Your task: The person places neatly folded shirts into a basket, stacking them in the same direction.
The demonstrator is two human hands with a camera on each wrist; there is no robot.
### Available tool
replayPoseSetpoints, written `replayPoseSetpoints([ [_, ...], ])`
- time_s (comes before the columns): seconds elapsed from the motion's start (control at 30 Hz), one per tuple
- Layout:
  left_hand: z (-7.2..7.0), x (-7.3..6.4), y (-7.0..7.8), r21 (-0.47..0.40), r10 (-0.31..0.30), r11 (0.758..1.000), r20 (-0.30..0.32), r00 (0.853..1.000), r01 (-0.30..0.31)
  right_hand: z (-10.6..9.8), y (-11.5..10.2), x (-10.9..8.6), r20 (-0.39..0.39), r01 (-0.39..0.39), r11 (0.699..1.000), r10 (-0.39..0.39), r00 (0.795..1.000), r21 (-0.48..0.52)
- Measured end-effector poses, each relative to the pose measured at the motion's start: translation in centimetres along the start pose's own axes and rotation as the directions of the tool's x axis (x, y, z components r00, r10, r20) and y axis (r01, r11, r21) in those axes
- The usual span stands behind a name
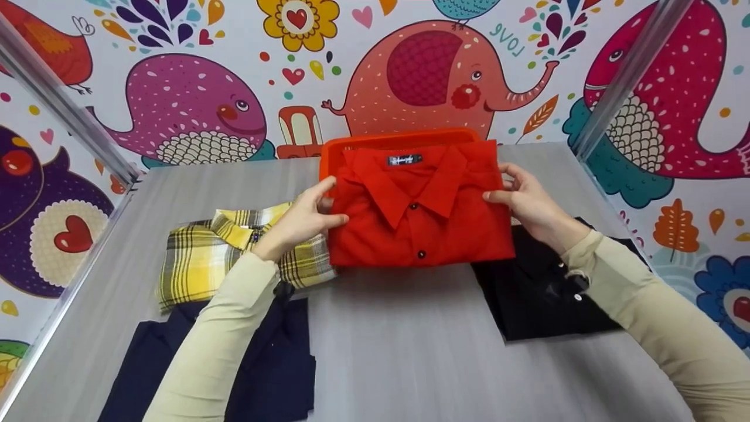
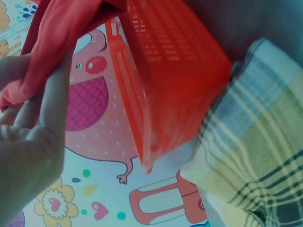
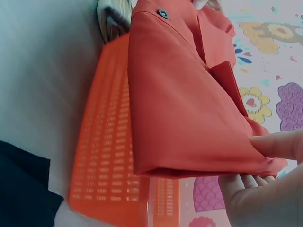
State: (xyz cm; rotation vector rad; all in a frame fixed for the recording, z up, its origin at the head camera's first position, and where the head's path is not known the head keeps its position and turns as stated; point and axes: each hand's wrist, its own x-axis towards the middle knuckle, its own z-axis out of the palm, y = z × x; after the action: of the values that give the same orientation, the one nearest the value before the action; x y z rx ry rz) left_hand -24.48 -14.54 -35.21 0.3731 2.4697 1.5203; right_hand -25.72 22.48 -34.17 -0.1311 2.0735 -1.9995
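A folded red shirt [image 1: 422, 223], collar and dark buttons facing up, is held between both hands in the head view. My left hand [image 1: 304, 217] pinches its left edge, thumb on top and fingers beneath. At the opposite edge, my right hand [image 1: 527, 202] pinches the cloth the same way, as the right wrist view also shows with the red shirt [image 3: 184, 104]. Behind and below the shirt stands an orange-red plastic basket [image 1: 334, 155] with slotted walls. Its inside is hidden by the shirt in the head view.
A folded yellow plaid shirt [image 1: 193, 258] lies left of the basket, with a dark navy garment [image 1: 275, 363] nearer the front. To the right is a folded black shirt [image 1: 539, 299] under my right forearm. Cartoon-printed walls [image 1: 234, 35] enclose the grey table [image 1: 387, 351].
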Motion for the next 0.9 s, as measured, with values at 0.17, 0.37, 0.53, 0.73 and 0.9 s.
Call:
replayPoseSetpoints([
  [0.17,-0.3,1.6,0.1,0.010,0.029,1.000,-0.035,0.999,-0.029,-0.4,-0.6,1.9,-0.038,-0.033,0.999,0.033,0.999,0.009],
  [0.37,-0.7,3.5,0.3,-0.021,0.009,1.000,-0.059,0.998,-0.010,-0.3,-1.7,4.2,-0.093,-0.071,0.994,0.063,0.994,-0.082],
  [0.53,-1.3,5.3,0.1,-0.044,0.007,0.999,-0.065,0.998,-0.010,-0.1,-2.5,6.2,-0.146,-0.121,0.973,0.093,0.985,-0.195],
  [0.73,-1.3,7.2,0.1,-0.042,-0.024,0.999,-0.074,0.997,0.021,0.3,-3.4,8.3,-0.213,-0.165,0.942,0.104,0.972,-0.292],
  [0.9,-0.8,8.2,0.5,0.032,-0.051,0.998,-0.098,0.994,0.054,0.3,-3.9,9.0,-0.223,-0.169,0.911,0.088,0.971,-0.376],
])
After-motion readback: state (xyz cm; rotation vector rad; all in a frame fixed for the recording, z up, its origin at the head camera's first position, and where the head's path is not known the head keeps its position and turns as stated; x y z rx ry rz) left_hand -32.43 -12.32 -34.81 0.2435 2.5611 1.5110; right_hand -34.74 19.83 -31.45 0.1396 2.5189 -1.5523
